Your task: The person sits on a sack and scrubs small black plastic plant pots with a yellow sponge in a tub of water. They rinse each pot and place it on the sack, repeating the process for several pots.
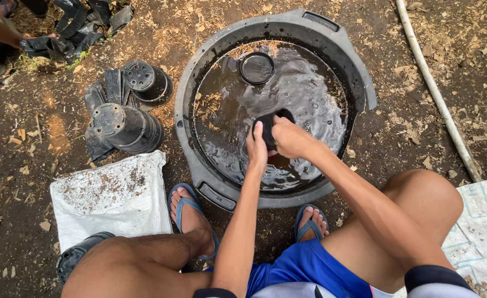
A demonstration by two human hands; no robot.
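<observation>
Knees, blue shorts [304, 265] nearest | left hand [257, 146], right hand [290, 138] clasp small black pot [266, 126] over tub [199, 72] water; probably mid-wash | another pot [257, 68] floats; stacked pots [127, 128] wait beside

Blue shorts [304, 265], blue flip-flops [191, 212], dark sleeve cuffs [434, 273], bare legs

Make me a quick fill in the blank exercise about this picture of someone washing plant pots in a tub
1. Both hands, the left hand and the right hand, hold a small black pot over a round tub filled with ____.
2. A second pot ____ on the water.
3. The person's feet wear blue ____.
4. On the ground left of the tub, the stacked black pots lie on their ____.

Missing words: water; floats; flip-flops; sides
</observation>
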